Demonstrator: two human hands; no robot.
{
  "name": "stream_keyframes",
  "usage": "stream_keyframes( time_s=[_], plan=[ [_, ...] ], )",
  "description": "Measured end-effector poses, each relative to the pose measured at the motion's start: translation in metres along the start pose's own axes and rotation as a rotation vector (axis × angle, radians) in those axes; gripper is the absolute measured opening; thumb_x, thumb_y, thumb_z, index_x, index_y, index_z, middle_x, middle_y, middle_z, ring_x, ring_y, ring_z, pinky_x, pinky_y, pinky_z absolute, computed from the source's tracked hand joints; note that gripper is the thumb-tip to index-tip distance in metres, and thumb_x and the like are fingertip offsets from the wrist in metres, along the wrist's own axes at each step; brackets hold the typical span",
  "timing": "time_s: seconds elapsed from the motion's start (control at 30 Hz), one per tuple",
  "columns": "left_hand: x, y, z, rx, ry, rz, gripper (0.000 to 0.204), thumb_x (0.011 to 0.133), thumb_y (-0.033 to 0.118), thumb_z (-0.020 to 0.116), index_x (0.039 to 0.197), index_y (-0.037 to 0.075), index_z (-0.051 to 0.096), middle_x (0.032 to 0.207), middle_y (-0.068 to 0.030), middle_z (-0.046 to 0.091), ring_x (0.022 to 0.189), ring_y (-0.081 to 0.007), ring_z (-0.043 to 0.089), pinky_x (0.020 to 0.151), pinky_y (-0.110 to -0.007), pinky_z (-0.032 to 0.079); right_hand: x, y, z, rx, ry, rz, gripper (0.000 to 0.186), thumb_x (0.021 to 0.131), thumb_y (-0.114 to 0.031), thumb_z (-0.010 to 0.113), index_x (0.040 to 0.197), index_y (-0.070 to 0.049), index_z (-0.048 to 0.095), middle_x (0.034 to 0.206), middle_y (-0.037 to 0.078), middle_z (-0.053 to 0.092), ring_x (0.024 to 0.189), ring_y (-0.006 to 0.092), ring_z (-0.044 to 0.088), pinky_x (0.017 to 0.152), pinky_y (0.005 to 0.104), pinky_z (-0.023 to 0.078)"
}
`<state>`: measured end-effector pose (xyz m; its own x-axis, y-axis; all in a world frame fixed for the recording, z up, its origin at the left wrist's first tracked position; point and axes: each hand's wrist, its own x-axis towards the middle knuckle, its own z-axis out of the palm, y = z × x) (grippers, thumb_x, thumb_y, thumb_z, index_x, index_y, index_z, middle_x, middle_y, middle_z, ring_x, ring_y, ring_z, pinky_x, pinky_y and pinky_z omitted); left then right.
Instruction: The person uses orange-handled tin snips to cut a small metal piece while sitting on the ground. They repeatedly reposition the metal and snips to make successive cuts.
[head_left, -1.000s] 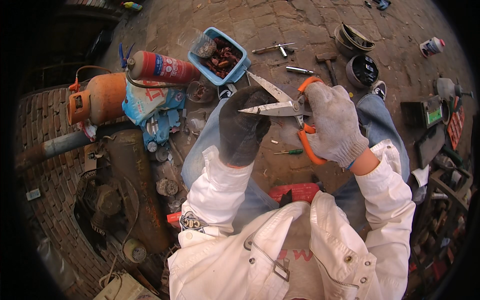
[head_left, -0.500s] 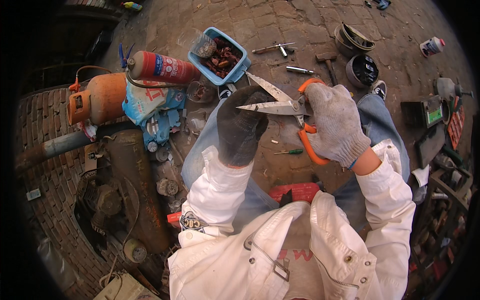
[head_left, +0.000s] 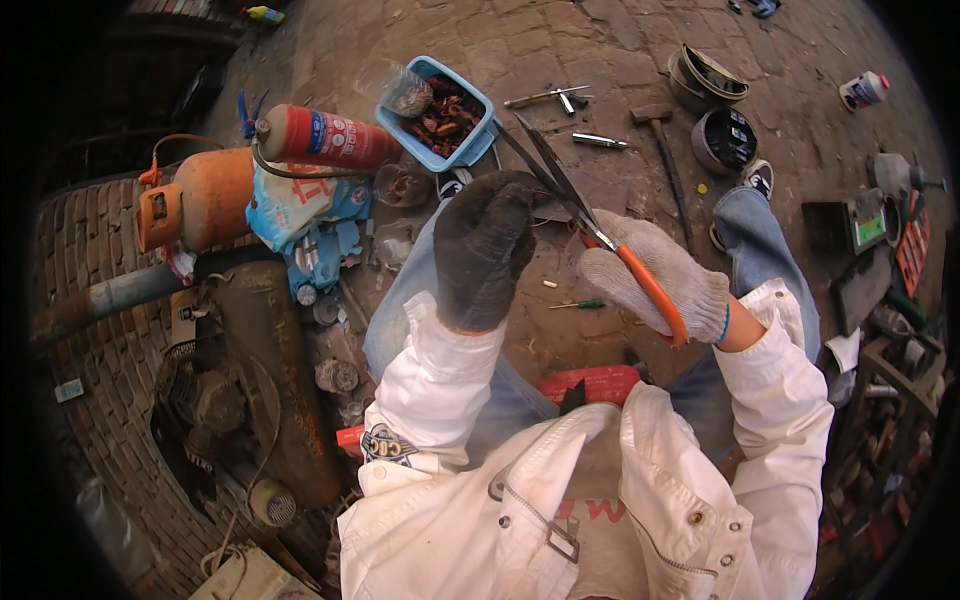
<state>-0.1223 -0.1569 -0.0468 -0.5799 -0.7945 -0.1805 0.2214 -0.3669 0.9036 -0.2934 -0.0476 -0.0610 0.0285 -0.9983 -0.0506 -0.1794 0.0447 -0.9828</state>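
Note:
My right hand [head_left: 672, 272], in a pale knit glove, grips a pair of large scissors [head_left: 655, 290] by the orange handles. Their metal blades rise up and to the left, nearly edge-on and slightly parted. My left hand [head_left: 482, 255], in a dark glove, is closed just left of the blades. Its curled fingers hide whatever they hold, if anything. Both hands are above the ground between my knees. Below them lies a small green-handled screwdriver [head_left: 578, 304].
Ahead stands a light-blue basin [head_left: 481, 158] with reddish-brown scraps. A fire extinguisher [head_left: 335, 137] and an orange gas cylinder [head_left: 213, 190] are at the left. A hammer [head_left: 668, 165], a round tub of dark parts [head_left: 725, 143] and a black battery-like box [head_left: 838, 228] lie to the right.
My right hand has turned the scissors: their blades swung from pointing left across the dark glove to pointing up-left, and drew closer together. My left hand has hardly moved.

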Motion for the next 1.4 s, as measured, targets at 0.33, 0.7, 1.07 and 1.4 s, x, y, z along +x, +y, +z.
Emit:
stream_keyframes(
  time_s=[0.33, 0.7, 1.07, 1.4],
  plan=[
    [-0.001, -0.005, -0.001, 0.035, 0.062, 0.016, 0.033, 0.091, 0.018, 0.070, 0.114, -0.003, 0.061, 0.092, -0.0092, 0.070, 0.057, -0.0055, 0.050, 0.047, -0.019, 0.035, -0.001, -0.024, -0.007, -0.636, 0.243, -0.016, 0.043, 0.075, -0.022, 0.071, 0.111, -0.005, 0.055, 0.095, 0.015, 0.063, 0.084, 0.0369, 0.060, 0.075, 0.0452, 0.045],
    [-0.002, -0.012, -0.007, -0.029, 0.047, 0.062, 0.047, 0.087, 0.019, 0.075, 0.121, -0.005, 0.057, 0.098, -0.0100, 0.069, 0.061, -0.0070, 0.054, 0.049, -0.019, 0.038, 0.001, -0.024, -0.008, -0.773, 0.330, -0.076, 0.050, 0.065, -0.025, 0.077, 0.109, -0.009, 0.057, 0.096, 0.010, 0.062, 0.082, 0.0306, 0.061, 0.076, 0.0406, 0.042],
    [0.000, -0.014, -0.010, -0.037, 0.029, 0.107, 0.045, 0.087, 0.018, 0.075, 0.121, -0.006, 0.056, 0.098, -0.0110, 0.069, 0.061, -0.0073, 0.055, 0.048, -0.019, 0.039, 0.001, -0.024, -0.010, -0.762, 0.318, -0.094, 0.052, 0.063, -0.025, 0.077, 0.108, -0.008, 0.057, 0.092, 0.008, 0.063, 0.080, 0.0287, 0.062, 0.075, 0.0399, 0.042],
    [0.000, -0.006, -0.004, 0.036, 0.027, 0.057, 0.031, 0.091, 0.018, 0.070, 0.112, -0.004, 0.063, 0.088, -0.0088, 0.069, 0.056, -0.0073, 0.053, 0.046, -0.019, 0.037, -0.001, -0.018, -0.008, -0.599, 0.066, 0.111, 0.032, 0.079, -0.028, 0.069, 0.097, -0.003, 0.059, 0.080, 0.019, 0.064, 0.077, 0.0395, 0.063, 0.068, 0.0455, 0.048]
  ],
)
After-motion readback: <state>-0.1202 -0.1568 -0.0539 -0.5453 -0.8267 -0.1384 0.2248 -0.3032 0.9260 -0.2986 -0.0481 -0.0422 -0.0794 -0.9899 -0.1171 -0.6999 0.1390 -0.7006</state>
